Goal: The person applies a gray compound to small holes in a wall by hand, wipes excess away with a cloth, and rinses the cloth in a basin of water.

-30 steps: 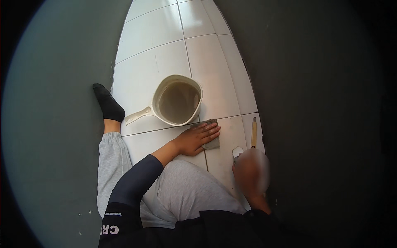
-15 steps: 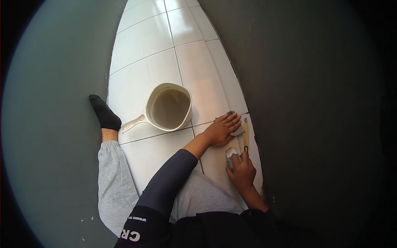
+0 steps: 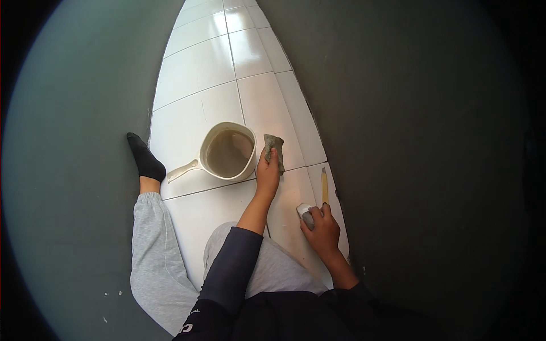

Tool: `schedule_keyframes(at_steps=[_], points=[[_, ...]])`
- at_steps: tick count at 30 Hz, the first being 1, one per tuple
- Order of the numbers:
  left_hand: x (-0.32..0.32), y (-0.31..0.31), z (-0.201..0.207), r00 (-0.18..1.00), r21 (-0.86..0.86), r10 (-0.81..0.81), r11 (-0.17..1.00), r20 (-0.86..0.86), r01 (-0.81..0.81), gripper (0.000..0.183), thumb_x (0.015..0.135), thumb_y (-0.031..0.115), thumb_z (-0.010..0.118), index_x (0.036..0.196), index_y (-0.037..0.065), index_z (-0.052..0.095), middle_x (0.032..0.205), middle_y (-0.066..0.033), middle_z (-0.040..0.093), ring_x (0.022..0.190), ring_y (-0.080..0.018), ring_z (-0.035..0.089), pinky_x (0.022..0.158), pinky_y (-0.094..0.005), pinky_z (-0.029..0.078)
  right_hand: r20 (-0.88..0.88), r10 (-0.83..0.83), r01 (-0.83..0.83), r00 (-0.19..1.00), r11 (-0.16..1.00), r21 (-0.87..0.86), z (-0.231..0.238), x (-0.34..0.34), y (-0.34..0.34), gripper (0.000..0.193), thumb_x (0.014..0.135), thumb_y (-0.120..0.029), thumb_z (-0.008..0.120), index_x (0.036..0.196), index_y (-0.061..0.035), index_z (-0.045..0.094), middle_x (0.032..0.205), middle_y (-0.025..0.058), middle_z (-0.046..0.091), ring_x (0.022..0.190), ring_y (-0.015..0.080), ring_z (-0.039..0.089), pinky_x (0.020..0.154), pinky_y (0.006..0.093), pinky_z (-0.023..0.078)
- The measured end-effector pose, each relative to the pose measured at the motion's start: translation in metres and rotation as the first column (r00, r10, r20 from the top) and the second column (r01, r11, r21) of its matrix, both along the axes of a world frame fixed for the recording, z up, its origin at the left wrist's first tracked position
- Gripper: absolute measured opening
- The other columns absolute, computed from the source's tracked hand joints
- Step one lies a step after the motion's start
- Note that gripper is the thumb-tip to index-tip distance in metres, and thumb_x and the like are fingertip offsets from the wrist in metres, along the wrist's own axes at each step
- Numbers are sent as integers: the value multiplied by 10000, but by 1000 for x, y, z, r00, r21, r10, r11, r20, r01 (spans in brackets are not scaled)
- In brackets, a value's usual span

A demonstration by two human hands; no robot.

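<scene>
My left hand [image 3: 268,176] is raised beside the dipper, its fingers closed round a damp-looking grey-green cloth [image 3: 273,146]. The white plastic dipper [image 3: 250,168] stands upright on the tiles, its handle toward my left foot, with cloudy greyish-brown water inside. Lower right, my right hand [image 3: 323,230] is curled over a small grey and white rounded object [image 3: 307,214] at the tile surface; my fingers hide part of it, so its kind is unclear. Just beyond those fingers lies a yellow utility knife [image 3: 325,187], its blade end pointing away from me.
White glossy tiles [image 3: 199,59] form a strip running away from me, with dark grey surfaces [image 3: 398,142] along both sides. My left foot in a black sock [image 3: 147,158] rests at the strip's left edge, left of the dipper handle. Small white specks [image 3: 120,293] dot the grey surface, lower left.
My left hand has come off the tiles at the right edge and swung left toward the dipper, now gripping the cloth it had pressed flat. The right hand keeps its hold beside the utility knife.
</scene>
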State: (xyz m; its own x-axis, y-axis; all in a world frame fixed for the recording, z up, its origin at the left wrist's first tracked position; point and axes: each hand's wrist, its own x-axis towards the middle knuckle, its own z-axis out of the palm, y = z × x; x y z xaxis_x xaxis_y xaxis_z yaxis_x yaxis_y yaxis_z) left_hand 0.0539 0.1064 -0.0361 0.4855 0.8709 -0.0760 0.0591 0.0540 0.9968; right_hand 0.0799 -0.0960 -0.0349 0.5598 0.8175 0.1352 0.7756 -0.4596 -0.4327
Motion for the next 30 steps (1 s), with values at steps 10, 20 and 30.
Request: schedule_keyframes(at_steps=[10, 20, 30], points=[[-20, -10, 20, 963, -91, -120, 991, -242, 100, 384, 945, 320, 465, 1179, 26, 544, 922, -62, 607, 852, -139, 542, 774, -269, 427, -975, 106, 692, 195, 689, 214, -27, 47, 9, 294, 891, -292, 600, 1104, -122, 492, 899, -3, 536, 782, 96, 528, 609, 249, 466], [-33, -29, 18, 911, 314, -25, 934, -412, 168, 300, 886, 152, 514, 1142, 1, 556, 1075, -203, 590, 994, -356, 569, 857, -385, 440, -988, 19, 695, 156, 709, 123, -34, 68, 58, 309, 861, -341, 637, 1054, -134, 513, 944, -13, 549, 843, 101, 524, 709, 301, 469], [-15, -9, 2, 951, 581, 127, 811, -282, 64, 444, 831, -10, 501, 1271, 21, 450, 1209, -197, 506, 1089, -353, 514, 900, -374, 429, -765, 436, 543, 473, 539, 644, -7, 109, 133, 334, 836, -223, 677, 1084, -57, 528, 988, 7, 530, 884, 75, 498, 763, 231, 433]])
